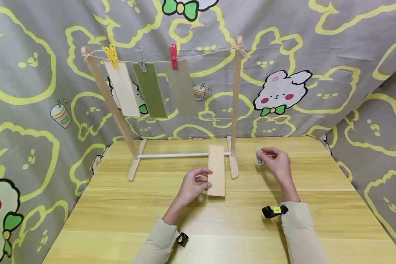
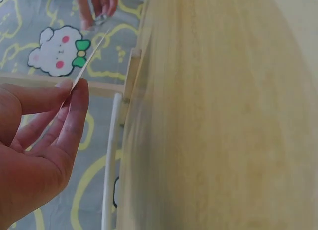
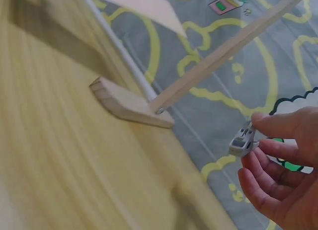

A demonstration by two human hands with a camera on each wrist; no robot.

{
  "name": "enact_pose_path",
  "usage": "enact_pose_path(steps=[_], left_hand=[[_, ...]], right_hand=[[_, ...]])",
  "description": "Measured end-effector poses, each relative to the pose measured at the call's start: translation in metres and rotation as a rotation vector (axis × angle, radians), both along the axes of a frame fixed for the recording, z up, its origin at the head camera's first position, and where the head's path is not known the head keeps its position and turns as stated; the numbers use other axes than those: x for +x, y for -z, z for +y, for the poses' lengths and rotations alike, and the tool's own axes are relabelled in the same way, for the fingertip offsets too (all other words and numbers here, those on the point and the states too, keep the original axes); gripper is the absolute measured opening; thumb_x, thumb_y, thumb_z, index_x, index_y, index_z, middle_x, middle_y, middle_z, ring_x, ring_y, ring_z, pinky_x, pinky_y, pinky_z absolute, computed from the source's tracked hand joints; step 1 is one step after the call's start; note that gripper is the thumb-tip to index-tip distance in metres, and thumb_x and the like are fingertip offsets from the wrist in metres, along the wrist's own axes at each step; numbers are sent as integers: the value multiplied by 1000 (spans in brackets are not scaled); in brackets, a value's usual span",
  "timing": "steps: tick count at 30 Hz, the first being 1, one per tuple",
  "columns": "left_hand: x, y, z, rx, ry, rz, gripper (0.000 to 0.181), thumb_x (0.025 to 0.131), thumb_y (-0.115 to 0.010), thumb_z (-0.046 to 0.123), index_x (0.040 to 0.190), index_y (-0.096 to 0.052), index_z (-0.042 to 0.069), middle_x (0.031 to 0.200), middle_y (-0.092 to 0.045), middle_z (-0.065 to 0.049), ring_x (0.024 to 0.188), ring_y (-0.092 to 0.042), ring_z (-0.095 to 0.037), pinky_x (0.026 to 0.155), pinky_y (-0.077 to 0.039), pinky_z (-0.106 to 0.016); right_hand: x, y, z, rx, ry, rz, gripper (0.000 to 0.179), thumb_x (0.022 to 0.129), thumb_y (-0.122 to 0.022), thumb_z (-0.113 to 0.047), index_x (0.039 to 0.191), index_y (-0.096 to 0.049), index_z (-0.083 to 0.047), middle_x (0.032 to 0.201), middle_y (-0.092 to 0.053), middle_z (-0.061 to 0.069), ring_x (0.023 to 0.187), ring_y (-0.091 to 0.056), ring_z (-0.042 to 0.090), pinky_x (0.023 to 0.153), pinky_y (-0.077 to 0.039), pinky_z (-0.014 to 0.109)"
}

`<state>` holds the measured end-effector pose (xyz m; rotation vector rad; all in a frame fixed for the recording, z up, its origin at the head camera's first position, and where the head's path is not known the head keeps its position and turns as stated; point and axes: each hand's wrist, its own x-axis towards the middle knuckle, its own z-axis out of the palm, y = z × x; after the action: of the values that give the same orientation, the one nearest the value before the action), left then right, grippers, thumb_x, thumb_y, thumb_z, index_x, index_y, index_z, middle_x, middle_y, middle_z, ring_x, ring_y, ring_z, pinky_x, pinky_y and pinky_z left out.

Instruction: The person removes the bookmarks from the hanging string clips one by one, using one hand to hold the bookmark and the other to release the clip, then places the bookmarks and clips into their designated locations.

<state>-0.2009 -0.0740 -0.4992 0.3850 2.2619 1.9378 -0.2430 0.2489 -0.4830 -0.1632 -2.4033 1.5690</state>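
My left hand [image 1: 192,186] pinches a pale peach paper strip [image 1: 216,170] by its left edge, between thumb and fingers. In the left wrist view the strip [image 2: 92,58] shows nearly edge-on, raised off the table. Farther right, my right hand [image 1: 277,161] holds a small grey clothespin [image 1: 259,157] between thumb and fingertips; its jaws point away from the palm in the right wrist view. Behind the hands a twine line [image 1: 202,54] carries a cream strip [image 1: 123,90] under a yellow clothespin [image 1: 111,56], a green strip [image 1: 150,91] under a grey clothespin [image 1: 142,60], and a grey-beige strip [image 1: 182,90] under a red clothespin [image 1: 173,57].
The line is tied between two wooden posts, a left post [image 1: 110,99] and a right post [image 1: 236,99]. A white rod [image 1: 171,155] joins their feet low over the wooden table [image 1: 118,220]. A patterned grey curtain [image 1: 336,84] hangs right behind the stand.
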Motion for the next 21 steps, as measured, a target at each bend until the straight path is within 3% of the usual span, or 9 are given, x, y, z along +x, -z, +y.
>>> enact_pose_path(steps=[5,10,14,21], left_hand=[[1,2,-2,14,26,-13,38,84,-74,-16,119,-69,-2,113,-62,-19,91,-69,-23,75,-62,-30],[3,4,-2,13,55,-44,37,85,-73,-15,120,-68,-4,114,-61,-22,92,-70,-29,74,-62,-31],[4,4,-2,-1,51,-45,36,85,-73,-15,119,-68,-5,113,-62,-22,92,-69,-31,72,-62,-30],[3,2,2,-7,47,-67,36,85,-73,-15,119,-68,-5,112,-63,-21,87,-69,-22,70,-63,-34]], right_hand=[[-1,9,-5,114,8,-48,41,91,-80,-30,113,-73,3,100,-74,18,76,-65,4,66,-51,15],[-1,17,-9,229,15,-95,37,90,-80,-30,107,-74,2,94,-73,15,80,-68,20,69,-51,25],[-1,21,-12,285,13,-114,33,91,-79,-26,105,-73,4,92,-72,17,82,-68,29,69,-51,34],[0,26,-13,323,29,-130,33,91,-78,-26,104,-72,4,91,-72,17,83,-67,32,73,-53,44]])
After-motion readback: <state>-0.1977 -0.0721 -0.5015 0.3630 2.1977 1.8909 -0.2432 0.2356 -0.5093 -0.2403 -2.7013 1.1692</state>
